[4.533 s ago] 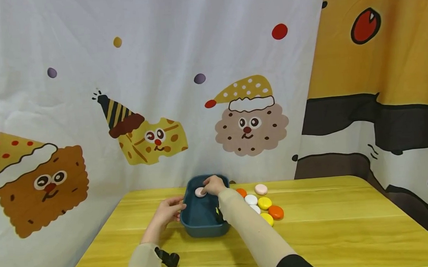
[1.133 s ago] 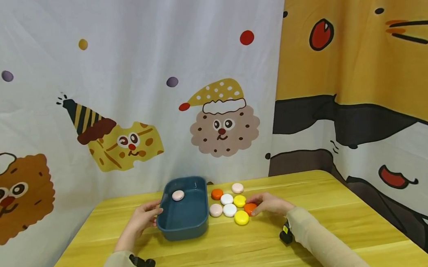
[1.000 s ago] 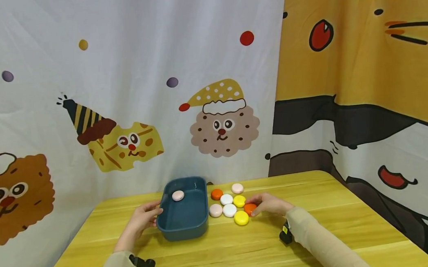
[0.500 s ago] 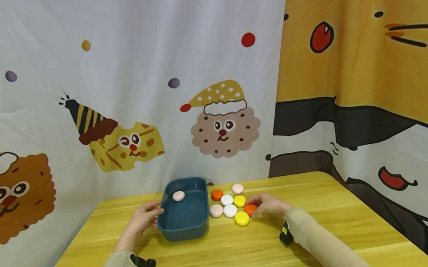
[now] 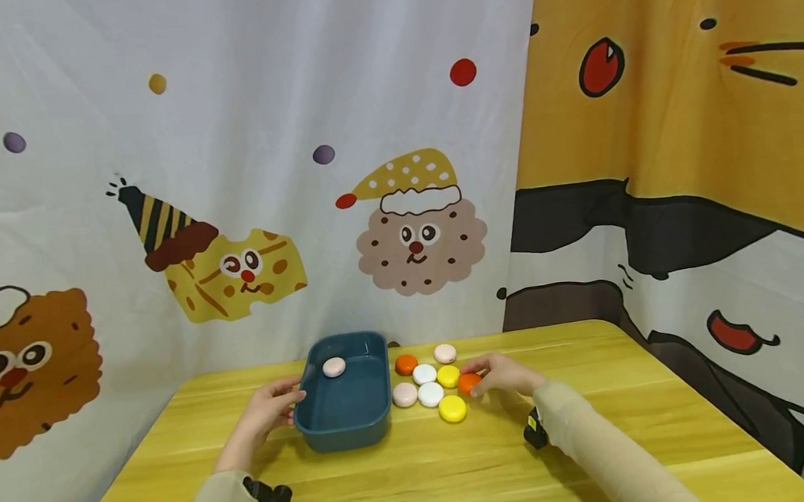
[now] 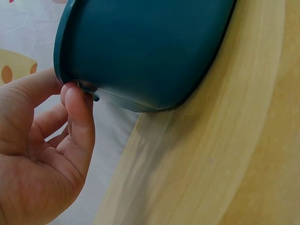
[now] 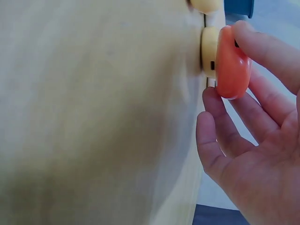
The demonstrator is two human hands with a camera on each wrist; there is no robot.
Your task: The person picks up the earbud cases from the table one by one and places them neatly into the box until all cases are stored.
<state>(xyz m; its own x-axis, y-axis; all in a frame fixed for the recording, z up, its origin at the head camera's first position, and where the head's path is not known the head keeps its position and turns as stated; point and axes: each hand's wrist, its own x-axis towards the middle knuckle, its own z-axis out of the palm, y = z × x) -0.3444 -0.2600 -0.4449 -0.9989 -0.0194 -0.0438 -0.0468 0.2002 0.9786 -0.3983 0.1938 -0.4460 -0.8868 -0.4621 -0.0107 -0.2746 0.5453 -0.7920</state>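
Observation:
The left hand (image 5: pixel 265 414) pinches the left rim of a dark teal rectangular container (image 5: pixel 344 439), thumb and fingertips on its edge (image 6: pixel 140 51). Inside the container lies one pale pink disc (image 5: pixel 334 367), toward the back left. Between the thumb and fingers of the right hand (image 5: pixel 509 375) is a smooth, rounded orange disc (image 5: pixel 468 384). The right wrist view shows that orange disc (image 7: pixel 232 65) held close to a yellow disc (image 7: pixel 209 51), with a small black mark on its side.
Right of the container, a loose cluster on the wooden table (image 5: pixel 416 480) includes another orange disc (image 5: pixel 406 365), white discs (image 5: pixel 430 394), yellow discs (image 5: pixel 452 409) and pale pink discs (image 5: pixel 405 394). A printed curtain (image 5: pixel 392 90) hangs behind the table's far edge.
Earlier, the right hand was over the container at the pink disc; it then moved right to the orange disc. Now that disc is slightly raised in its fingers. The left hand stays at the rim.

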